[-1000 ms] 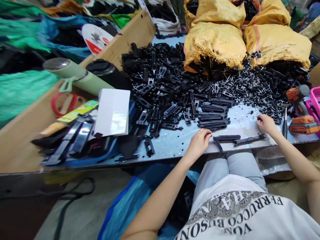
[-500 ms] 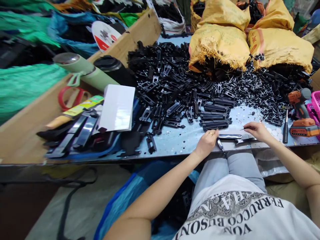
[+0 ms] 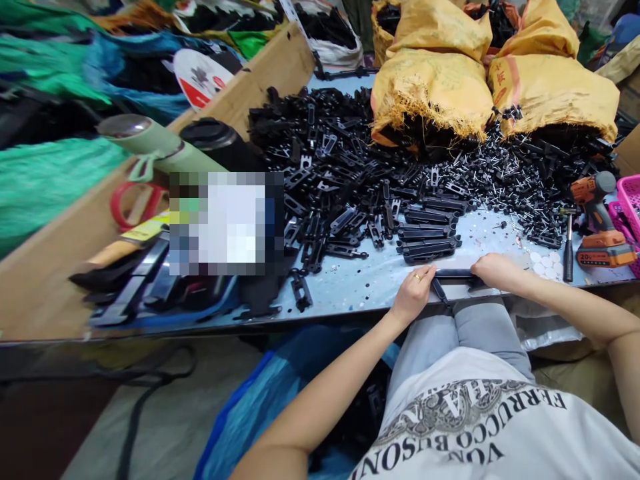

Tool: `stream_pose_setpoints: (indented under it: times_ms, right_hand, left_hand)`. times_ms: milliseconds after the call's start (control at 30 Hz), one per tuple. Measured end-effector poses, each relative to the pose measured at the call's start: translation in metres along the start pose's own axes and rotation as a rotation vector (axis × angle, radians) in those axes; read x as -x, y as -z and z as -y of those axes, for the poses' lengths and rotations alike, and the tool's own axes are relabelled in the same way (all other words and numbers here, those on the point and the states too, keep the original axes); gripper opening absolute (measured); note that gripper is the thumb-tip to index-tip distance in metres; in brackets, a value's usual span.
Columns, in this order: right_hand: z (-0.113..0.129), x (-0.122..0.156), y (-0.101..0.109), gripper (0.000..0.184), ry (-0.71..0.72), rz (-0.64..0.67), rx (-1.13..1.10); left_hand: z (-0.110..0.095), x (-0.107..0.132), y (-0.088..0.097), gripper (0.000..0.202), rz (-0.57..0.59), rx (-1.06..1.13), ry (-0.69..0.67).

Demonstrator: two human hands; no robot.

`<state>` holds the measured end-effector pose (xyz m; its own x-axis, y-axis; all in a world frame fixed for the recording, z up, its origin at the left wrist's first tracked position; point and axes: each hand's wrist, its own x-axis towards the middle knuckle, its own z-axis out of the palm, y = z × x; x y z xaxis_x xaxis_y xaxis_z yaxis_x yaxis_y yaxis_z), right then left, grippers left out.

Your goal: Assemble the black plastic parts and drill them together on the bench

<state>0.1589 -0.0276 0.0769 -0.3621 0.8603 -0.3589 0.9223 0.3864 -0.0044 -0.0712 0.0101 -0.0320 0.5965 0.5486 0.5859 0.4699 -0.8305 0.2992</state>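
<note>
From the head camera, looking down over a person's lap: two bare hands meet a black bar [image 3: 453,273] lying crosswise at the near edge of a blue-topped bench [image 3: 345,287], right of the middle of that edge. The left hand [image 3: 414,292], a ring on one finger, has thumb and fingertips pinched on the bar's left end. The right hand [image 3: 500,273] has its fingers drawn together at the bar's right end; whether they grip the bar or something small is hidden. A short black strip [image 3: 439,291] slants from near the bar's left end toward the near edge, and another dark piece [image 3: 477,285] shows partly under the right hand. Just beyond the left hand, a stack of similar bars [image 3: 429,248] lies side by side. Behind it, a heap of black parts [image 3: 320,153] spreads toward the far edge, merging on the right with a scatter of screws [image 3: 500,167]. Two yellow sacks [image 3: 435,87] sit at the far edge, mouths facing the person. Toward the near right corner are white discs [image 3: 547,265], a hammer [image 3: 569,250], an orange drill [image 3: 603,247] and a pink basket [image 3: 631,193]. Along the left edge, a wooden board [image 3: 280,60] stands beside a green bottle [image 3: 185,152] and red-handled scissors [image 3: 117,212]; a pixelated patch hides things nearby.
</note>
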Motion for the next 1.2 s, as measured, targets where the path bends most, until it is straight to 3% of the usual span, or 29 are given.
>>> stream_pose_setpoints:
  times_ms: [67,167,233,300,367,433,567,633,733,933,1100,1200]
  right_hand:
    - [-0.003,-0.001,-0.009,0.018,-0.004,-0.022,-0.017]
    - [-0.017,0.008,-0.035,0.023,0.022,-0.240,-0.144]
    - [-0.026,0.017,-0.055,0.032,0.109,-0.417,-0.211]
    - [-0.034,0.025,-0.073,0.037,0.192,-0.507,-0.221]
    - [-0.040,0.030,-0.085,0.044,0.194,-0.513,-0.169]
    - [-0.046,0.034,-0.093,0.056,0.096,-0.495,-0.088]
    - [-0.056,0.038,-0.100,0.059,-0.080,-0.426,0.000]
    - [-0.055,0.038,-0.099,0.059,-0.069,-0.418,-0.007]
    - [-0.046,0.038,-0.090,0.061,-0.008,-0.470,-0.062]
    - [-0.023,0.051,-0.060,0.066,0.269,-0.508,-0.235]
    - [0.006,0.048,-0.042,0.064,0.463,-0.559,-0.560]
    - [0.023,0.043,-0.032,0.061,0.472,-0.545,-0.787]
  left_hand:
    - [-0.002,-0.002,0.006,0.033,-0.001,-0.028,0.013]
    - [-0.008,-0.009,0.010,0.031,0.018,-0.074,-0.018]
    - [-0.016,-0.018,0.007,0.032,0.091,-0.072,-0.100]
    - [-0.027,-0.030,0.000,0.035,0.202,-0.053,-0.173]
    - [-0.037,-0.042,-0.007,0.040,0.317,-0.031,-0.202]
    - [-0.043,-0.050,-0.009,0.047,0.400,-0.011,-0.217]
    - [-0.033,-0.050,-0.001,0.054,0.452,-0.007,-0.288]
    - [-0.025,-0.046,0.004,0.054,0.460,-0.027,-0.291]
    - [-0.024,-0.043,0.014,0.048,0.448,-0.055,-0.177]
    - [-0.047,-0.036,0.052,0.046,0.389,0.127,0.081]
    - [-0.061,-0.023,0.066,0.054,0.194,0.382,0.116]
    - [-0.068,-0.016,0.072,0.057,0.099,0.600,0.156]
